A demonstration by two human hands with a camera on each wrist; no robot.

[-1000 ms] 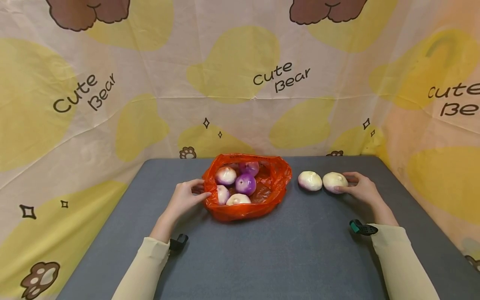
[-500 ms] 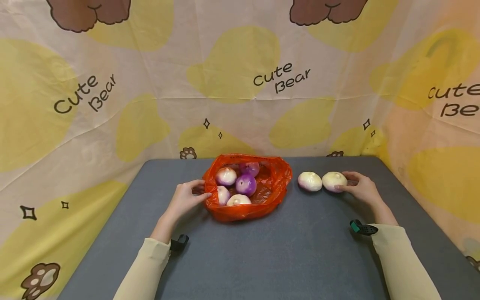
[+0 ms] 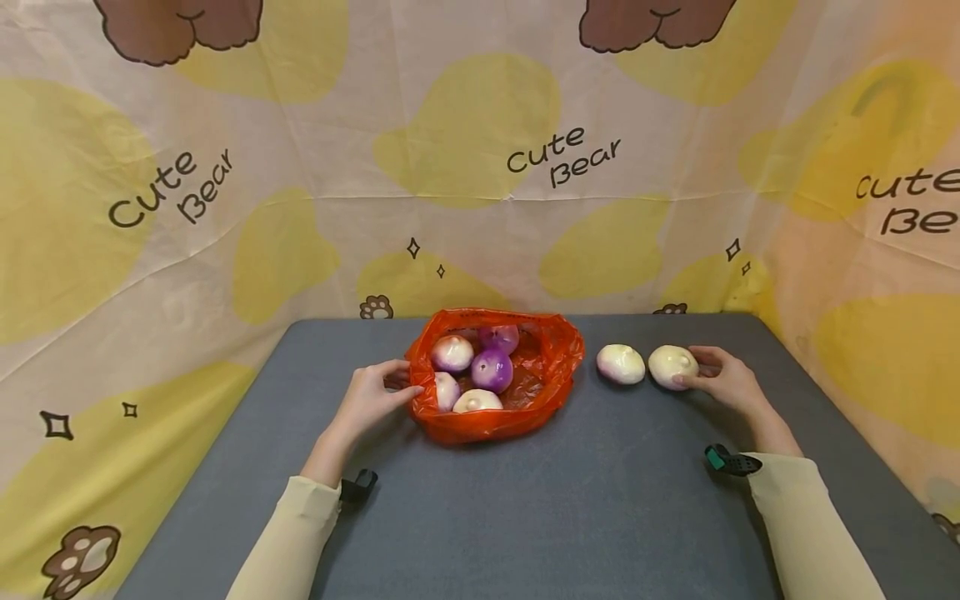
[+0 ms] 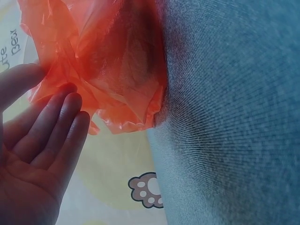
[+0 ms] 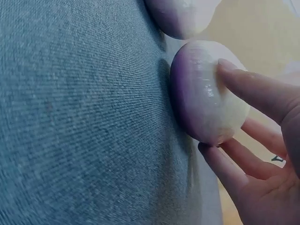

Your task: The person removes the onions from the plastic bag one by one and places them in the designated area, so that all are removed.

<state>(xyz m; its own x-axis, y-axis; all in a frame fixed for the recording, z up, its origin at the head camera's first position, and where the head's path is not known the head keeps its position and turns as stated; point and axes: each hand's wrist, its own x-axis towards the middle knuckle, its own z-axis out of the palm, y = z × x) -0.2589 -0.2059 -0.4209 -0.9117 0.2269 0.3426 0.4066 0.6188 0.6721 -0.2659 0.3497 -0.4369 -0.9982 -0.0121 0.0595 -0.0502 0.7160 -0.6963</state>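
Observation:
A red plastic bag (image 3: 480, 425) stands with its mouth spread at the back middle of the table. Inside lie several glossy turnips (image 3: 491, 369), some purple side up, others white side up. My left hand (image 3: 375, 392) pinches the bag's left rim between thumb and fingers. Right of the bag, my right hand (image 3: 723, 379) holds a white-and-purple turnip (image 3: 672, 367), thumb on its near side and fingers behind. In the right wrist view that turnip (image 5: 206, 93) has its purple face towards the table. Another turnip (image 3: 620, 365) sits between it and the bag, a narrow gap apart.
The grey table (image 3: 495, 517) ends at a printed cloth backdrop (image 3: 465, 233), close behind the bag. The cloth also hangs along the left and right sides. A black strap device (image 3: 733, 461) is on the right wrist, another (image 3: 358, 487) on the left.
My right hand and its turnip have shifted slightly right, widening the gap to the neighbouring turnip. The left hand and the bag stay in place.

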